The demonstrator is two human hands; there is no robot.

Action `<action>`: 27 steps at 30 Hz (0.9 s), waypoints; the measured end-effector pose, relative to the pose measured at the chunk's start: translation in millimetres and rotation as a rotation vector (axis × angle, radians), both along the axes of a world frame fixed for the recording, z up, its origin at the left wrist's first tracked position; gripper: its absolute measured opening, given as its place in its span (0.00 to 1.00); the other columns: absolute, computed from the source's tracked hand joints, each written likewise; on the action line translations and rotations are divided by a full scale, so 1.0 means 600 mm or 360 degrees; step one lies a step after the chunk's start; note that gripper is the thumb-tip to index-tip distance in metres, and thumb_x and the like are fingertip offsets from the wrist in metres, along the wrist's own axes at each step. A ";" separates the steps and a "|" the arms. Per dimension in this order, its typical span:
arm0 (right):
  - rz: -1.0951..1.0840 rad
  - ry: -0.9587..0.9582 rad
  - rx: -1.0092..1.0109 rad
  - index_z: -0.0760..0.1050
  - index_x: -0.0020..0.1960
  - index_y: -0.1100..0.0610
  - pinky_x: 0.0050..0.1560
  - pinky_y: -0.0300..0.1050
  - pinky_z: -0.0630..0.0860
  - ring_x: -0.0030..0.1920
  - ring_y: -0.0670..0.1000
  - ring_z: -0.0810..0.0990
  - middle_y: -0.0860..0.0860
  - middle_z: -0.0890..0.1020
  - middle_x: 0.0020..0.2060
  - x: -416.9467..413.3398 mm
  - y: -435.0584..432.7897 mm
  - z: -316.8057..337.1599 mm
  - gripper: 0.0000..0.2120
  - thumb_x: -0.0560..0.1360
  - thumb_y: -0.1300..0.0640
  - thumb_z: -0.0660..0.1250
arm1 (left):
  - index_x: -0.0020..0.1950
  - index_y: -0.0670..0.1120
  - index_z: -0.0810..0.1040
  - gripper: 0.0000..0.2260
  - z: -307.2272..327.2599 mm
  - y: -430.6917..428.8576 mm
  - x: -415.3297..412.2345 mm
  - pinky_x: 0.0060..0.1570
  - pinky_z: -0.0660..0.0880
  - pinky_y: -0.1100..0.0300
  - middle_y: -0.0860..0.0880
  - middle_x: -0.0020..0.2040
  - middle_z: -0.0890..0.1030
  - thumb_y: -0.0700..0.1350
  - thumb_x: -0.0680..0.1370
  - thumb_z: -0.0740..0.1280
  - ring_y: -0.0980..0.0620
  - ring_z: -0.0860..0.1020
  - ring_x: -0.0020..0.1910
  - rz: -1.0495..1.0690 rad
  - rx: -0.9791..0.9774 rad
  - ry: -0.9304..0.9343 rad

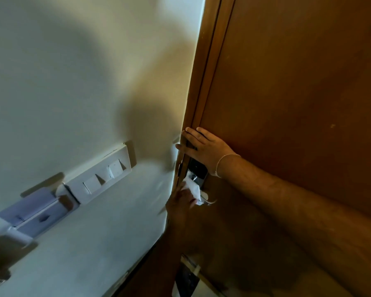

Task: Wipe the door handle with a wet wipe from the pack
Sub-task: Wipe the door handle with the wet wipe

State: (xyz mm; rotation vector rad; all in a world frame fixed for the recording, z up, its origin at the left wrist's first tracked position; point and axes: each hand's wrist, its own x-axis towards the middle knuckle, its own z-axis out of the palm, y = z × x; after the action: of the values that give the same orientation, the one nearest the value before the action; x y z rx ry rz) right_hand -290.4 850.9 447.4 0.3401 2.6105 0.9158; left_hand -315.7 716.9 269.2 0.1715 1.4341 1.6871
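I am pressing my right hand [204, 150] flat and open on the door [298, 86] edge above the lock plate [196, 170], while my left hand [181, 202] is gripping the wipe [193, 188] against the handle [208, 200], near the wall switches [101, 175].

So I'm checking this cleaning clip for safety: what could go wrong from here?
1. The right hand rests flat across the edge of the door, with fingers reaching over the gap by the frame; if the door swings, they could get pinched.
2. The left hand presses the wet wipe on the handle just under the electronic lock; moisture might seep into it.
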 end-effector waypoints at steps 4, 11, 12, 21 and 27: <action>0.0001 -0.0022 0.0038 0.40 0.86 0.45 0.85 0.59 0.40 0.86 0.60 0.38 0.59 0.41 0.86 0.001 -0.002 -0.001 0.52 0.76 0.50 0.74 | 0.66 0.37 0.78 0.09 -0.008 0.018 0.027 0.79 0.70 0.44 0.38 0.69 0.78 0.37 0.87 0.63 0.42 0.78 0.70 0.0205 0.0141 -0.0996; -0.0004 -0.0031 0.0090 0.43 0.86 0.44 0.83 0.59 0.35 0.86 0.59 0.38 0.57 0.42 0.86 -0.001 -0.006 -0.004 0.50 0.76 0.49 0.73 | 0.55 0.47 0.77 0.12 -0.004 0.070 0.000 0.56 0.76 0.57 0.48 0.52 0.78 0.43 0.90 0.54 0.52 0.78 0.47 0.0216 0.0077 -0.1054; -0.0005 -0.0027 0.0094 0.43 0.86 0.44 0.83 0.58 0.35 0.86 0.59 0.38 0.57 0.42 0.86 -0.001 -0.006 -0.003 0.51 0.76 0.50 0.73 | 0.53 0.47 0.76 0.12 -0.004 0.076 -0.007 0.53 0.76 0.58 0.48 0.51 0.77 0.43 0.90 0.55 0.52 0.77 0.47 0.0190 0.0023 -0.1017; 0.0006 -0.0007 0.0072 0.46 0.86 0.43 0.85 0.60 0.38 0.86 0.60 0.39 0.57 0.42 0.86 0.000 -0.010 0.002 0.50 0.75 0.51 0.75 | 0.73 0.37 0.76 0.16 -0.021 0.058 0.000 0.74 0.75 0.45 0.34 0.73 0.79 0.41 0.86 0.67 0.40 0.79 0.70 0.0258 0.0034 -0.1030; 0.0005 0.0005 0.0044 0.46 0.86 0.44 0.85 0.60 0.39 0.86 0.60 0.38 0.58 0.41 0.86 0.002 -0.011 0.005 0.46 0.78 0.50 0.72 | 0.63 0.41 0.83 0.09 -0.070 0.014 0.078 0.76 0.73 0.38 0.38 0.63 0.86 0.36 0.86 0.66 0.39 0.85 0.61 0.0165 0.0186 -0.0995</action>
State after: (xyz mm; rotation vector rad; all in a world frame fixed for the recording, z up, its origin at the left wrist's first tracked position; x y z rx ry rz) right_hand -289.2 844.0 450.3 0.3446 2.6043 0.9537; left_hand -268.6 725.1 227.0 -0.3475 0.8874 1.7033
